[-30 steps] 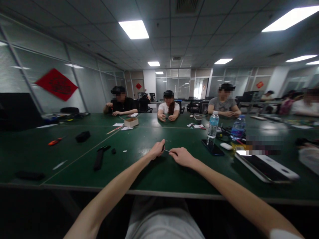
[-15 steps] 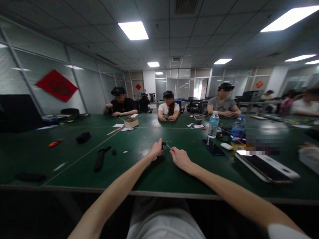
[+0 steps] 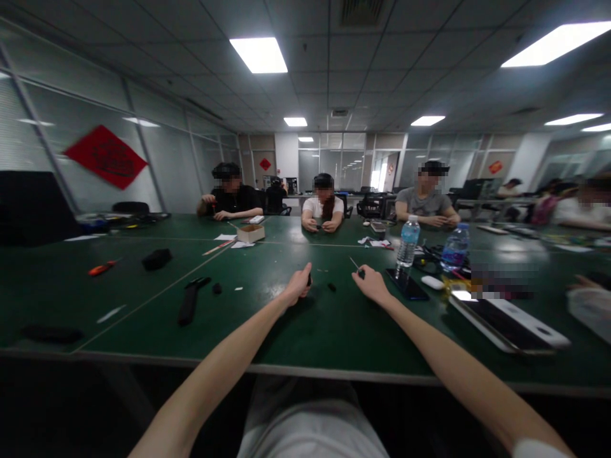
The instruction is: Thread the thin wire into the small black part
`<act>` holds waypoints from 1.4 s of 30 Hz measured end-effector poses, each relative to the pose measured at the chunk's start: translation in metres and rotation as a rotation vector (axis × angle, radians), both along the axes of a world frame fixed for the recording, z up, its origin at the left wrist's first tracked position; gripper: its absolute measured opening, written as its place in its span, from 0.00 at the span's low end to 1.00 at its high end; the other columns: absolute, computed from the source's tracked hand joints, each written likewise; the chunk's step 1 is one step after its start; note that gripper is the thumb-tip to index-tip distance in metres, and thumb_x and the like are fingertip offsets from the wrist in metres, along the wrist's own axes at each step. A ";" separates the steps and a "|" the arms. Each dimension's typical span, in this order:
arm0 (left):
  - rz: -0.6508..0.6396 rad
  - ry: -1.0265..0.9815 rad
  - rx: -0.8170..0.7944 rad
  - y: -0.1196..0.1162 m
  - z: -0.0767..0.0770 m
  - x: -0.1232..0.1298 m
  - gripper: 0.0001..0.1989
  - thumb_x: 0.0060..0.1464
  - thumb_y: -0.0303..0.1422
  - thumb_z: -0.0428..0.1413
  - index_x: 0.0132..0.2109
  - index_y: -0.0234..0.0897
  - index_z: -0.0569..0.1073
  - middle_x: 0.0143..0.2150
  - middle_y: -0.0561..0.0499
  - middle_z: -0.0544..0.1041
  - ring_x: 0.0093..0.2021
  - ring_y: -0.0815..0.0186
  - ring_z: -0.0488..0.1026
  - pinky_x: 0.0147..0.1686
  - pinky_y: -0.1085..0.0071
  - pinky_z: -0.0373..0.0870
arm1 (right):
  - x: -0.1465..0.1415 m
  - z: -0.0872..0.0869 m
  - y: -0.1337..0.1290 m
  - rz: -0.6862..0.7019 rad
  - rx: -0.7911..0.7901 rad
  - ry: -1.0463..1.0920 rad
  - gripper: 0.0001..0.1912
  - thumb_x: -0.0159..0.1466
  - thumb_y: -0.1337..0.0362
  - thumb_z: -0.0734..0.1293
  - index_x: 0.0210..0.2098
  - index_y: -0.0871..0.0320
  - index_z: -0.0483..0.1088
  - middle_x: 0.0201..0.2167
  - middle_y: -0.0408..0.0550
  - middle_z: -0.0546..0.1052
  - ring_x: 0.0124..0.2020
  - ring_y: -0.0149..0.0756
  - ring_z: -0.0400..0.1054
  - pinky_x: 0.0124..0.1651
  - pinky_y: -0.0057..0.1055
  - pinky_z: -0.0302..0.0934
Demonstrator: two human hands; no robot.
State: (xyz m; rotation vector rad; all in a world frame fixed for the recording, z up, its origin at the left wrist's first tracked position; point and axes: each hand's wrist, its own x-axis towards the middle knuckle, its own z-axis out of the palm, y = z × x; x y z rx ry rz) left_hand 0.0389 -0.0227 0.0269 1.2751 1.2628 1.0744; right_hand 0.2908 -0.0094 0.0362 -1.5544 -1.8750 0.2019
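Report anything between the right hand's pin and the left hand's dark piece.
Nothing blocks the pin in the right hand from the dark piece in the left hand; a small black bit lies on the table below.

Just right of the right hand [image 3: 373,285], a phone [image 3: 405,284] and water bottle [image 3: 408,243] block its way

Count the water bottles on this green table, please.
2: one bottle stands just behind the phone, and another bottle stands to its right. Others may be hidden further along the table.
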 end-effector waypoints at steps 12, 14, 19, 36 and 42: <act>-0.025 0.057 0.069 0.002 -0.005 0.002 0.28 0.49 0.58 0.41 0.26 0.35 0.62 0.14 0.57 0.58 0.12 0.75 0.52 0.13 0.78 0.45 | -0.056 -0.015 -0.002 0.248 -0.003 -0.159 0.21 0.51 0.51 0.70 0.39 0.58 0.71 0.37 0.48 0.75 0.38 0.36 0.68 0.41 0.29 0.58; -0.013 0.076 0.074 0.001 -0.004 0.003 0.25 0.51 0.55 0.41 0.28 0.35 0.63 0.15 0.56 0.60 0.12 0.75 0.53 0.13 0.78 0.46 | -0.054 -0.015 0.001 0.242 -0.029 -0.182 0.17 0.52 0.53 0.70 0.37 0.57 0.72 0.35 0.48 0.75 0.37 0.37 0.68 0.39 0.29 0.58; -0.050 0.078 0.101 -0.007 0.002 0.007 0.12 0.53 0.41 0.44 0.33 0.36 0.62 0.18 0.57 0.62 0.13 0.75 0.55 0.13 0.80 0.46 | -0.039 -0.010 0.002 0.195 -0.071 -0.126 0.15 0.53 0.54 0.69 0.34 0.58 0.74 0.34 0.50 0.75 0.36 0.38 0.69 0.37 0.29 0.59; -0.207 0.238 0.317 -0.008 -0.008 0.019 0.12 0.51 0.39 0.50 0.38 0.35 0.64 0.24 0.55 0.69 0.15 0.77 0.59 0.15 0.80 0.54 | -0.051 -0.010 -0.026 0.326 -0.053 0.315 0.17 0.53 0.56 0.67 0.37 0.63 0.72 0.33 0.49 0.76 0.35 0.37 0.68 0.38 0.30 0.59; -0.261 0.250 0.350 -0.006 -0.010 0.016 0.11 0.52 0.39 0.49 0.38 0.35 0.64 0.25 0.54 0.69 0.15 0.76 0.60 0.14 0.79 0.54 | -0.046 -0.007 -0.030 0.242 -0.045 0.321 0.19 0.54 0.54 0.66 0.36 0.63 0.73 0.32 0.50 0.76 0.32 0.37 0.68 0.33 0.29 0.58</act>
